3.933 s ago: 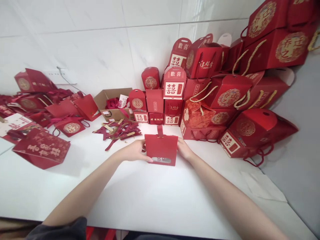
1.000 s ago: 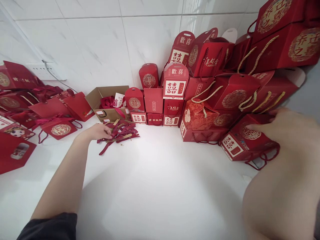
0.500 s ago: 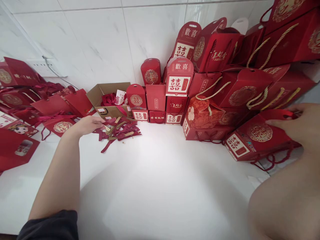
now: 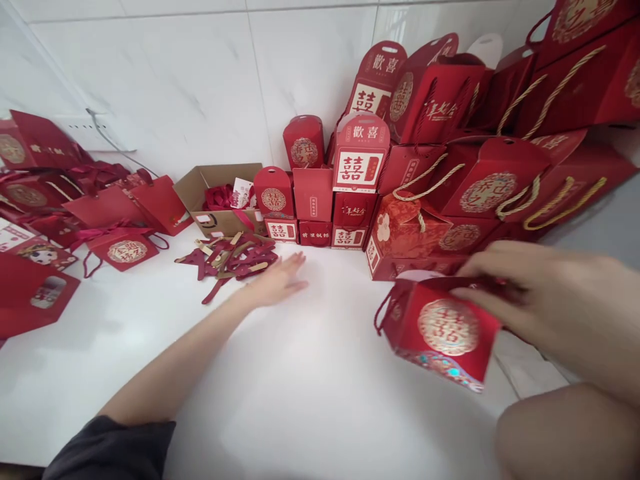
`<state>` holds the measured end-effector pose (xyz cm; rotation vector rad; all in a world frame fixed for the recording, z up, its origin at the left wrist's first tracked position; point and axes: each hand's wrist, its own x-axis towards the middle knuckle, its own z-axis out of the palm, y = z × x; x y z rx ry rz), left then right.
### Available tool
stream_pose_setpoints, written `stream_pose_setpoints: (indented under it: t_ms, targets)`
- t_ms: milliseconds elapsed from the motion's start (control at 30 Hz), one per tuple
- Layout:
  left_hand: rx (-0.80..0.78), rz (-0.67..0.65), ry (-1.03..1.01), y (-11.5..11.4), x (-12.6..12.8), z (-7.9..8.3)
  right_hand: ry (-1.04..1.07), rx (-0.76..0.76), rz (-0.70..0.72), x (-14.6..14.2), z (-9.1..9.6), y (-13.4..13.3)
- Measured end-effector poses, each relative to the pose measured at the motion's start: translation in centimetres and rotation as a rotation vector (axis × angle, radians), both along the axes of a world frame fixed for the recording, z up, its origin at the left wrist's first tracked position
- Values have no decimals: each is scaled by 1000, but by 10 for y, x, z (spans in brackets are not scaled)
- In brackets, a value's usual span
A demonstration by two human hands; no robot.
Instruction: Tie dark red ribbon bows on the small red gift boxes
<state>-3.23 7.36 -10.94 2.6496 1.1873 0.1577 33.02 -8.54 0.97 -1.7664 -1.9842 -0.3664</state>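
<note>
My right hand (image 4: 520, 287) grips a red gift box (image 4: 445, 333) by its top. The box is tilted above the right side of the white table, its round gold double-happiness emblem facing me and a dark red cord hanging at its left. My left hand (image 4: 280, 277) is open with fingers spread, low over the table and holding nothing. Just left of it lies a pile of dark red and gold ribbon strips (image 4: 235, 260). Behind the pile stands an open cardboard box (image 4: 220, 223) with red ribbon inside.
Stacked red gift boxes (image 4: 363, 160) line the tiled wall from the middle to the right. More red boxes (image 4: 125, 250) crowd the left side, near a power strip (image 4: 83, 127) with a cable. The white table (image 4: 300, 400) stretches in front.
My right hand has lifted the gift box from the right end and brought it left and nearer. My left hand has left the ribbon strips and moved right, opening.
</note>
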Motion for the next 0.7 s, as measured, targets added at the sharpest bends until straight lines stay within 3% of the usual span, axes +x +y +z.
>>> stream_pose_setpoints:
  t_ms: [67, 167, 300, 400, 500, 700]
  targets:
    - [-37, -92, 43, -19, 16, -16, -132, -50, 200, -33, 1, 4]
    - [31, -160, 48, -44, 22, -30, -189, -111, 336, -59, -12, 6]
    - [207, -78, 229, -67, 14, -34, -181, -244, 517, -72, -26, 1]
    - [268, 39, 353, -76, 6, -28, -179, -298, 527, -78, -27, -1]
    - [238, 70, 332, -76, -8, -21, -176, -311, 515, -79, -25, -1]
    - [193, 246, 234, -50, -54, -24, -146, -351, 491, -74, -23, -1]
